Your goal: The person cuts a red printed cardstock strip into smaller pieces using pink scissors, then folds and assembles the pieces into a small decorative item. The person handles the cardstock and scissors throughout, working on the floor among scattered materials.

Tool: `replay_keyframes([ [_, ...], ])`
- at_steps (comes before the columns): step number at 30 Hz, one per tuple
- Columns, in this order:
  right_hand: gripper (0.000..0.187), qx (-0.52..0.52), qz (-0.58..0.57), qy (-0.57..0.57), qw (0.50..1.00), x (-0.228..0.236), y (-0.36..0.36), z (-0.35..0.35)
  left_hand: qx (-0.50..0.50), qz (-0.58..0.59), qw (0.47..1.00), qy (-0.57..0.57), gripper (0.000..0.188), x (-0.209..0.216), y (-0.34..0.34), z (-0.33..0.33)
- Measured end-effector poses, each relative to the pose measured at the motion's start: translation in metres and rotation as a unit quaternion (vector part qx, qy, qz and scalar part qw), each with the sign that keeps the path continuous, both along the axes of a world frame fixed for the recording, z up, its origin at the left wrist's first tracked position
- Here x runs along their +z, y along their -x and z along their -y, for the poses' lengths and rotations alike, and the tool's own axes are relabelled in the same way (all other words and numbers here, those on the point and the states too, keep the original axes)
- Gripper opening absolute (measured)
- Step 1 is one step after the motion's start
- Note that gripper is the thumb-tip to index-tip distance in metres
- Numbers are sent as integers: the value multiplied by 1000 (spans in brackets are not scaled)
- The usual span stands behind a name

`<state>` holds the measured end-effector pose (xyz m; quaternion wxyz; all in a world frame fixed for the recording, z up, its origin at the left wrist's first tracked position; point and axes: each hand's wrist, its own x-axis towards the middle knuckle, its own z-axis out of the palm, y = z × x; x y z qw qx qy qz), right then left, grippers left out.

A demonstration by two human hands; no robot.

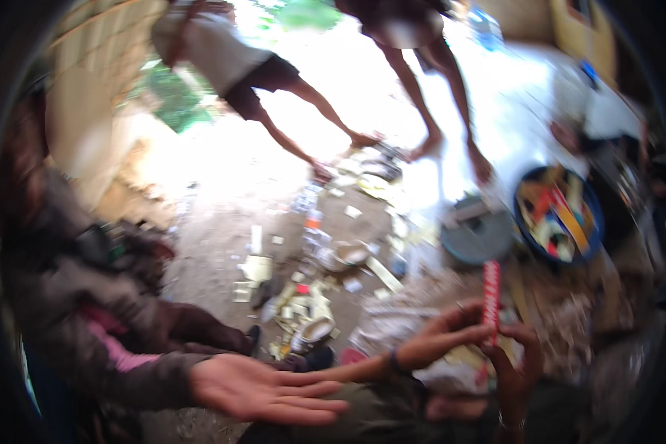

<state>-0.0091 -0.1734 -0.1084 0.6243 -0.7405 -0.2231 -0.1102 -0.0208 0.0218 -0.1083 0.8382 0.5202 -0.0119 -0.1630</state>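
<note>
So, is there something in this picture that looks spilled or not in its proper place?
Yes. Scraps of paper and packaging lie scattered loose over the dirt ground, with small tins among them, while similar pieces sit gathered in the blue basin. The picture is blurred, so finer damage cannot be judged.

Harsh daylight pours in from the top, bleaching the ground [333, 111] there to white glare. Nearer us it's dim. Everything is smeared with blur, and the edges curve into black.
</note>
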Motion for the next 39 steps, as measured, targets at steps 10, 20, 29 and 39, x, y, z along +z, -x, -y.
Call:
replay_keyframes([
  [10, 112, 518, 53, 31, 853, 85, -13, -82, 266, -24, 955, 132, 28, -21, 13, -56],
  [20, 12, 416, 163, 50, 893, 63, 75, -173, 260, -39, 955, 138, 28, -15, 21, -71],
  [29, 44, 316, 91, -39, 944, 58, 109, -41, 109, -73, 991, 29, 54, -5, 20, -54],
  [39, 27, 20, -263, 151, 953, -3, 31, 50, -7, -151, 987, 58, 34, -1, 1, -27],
])
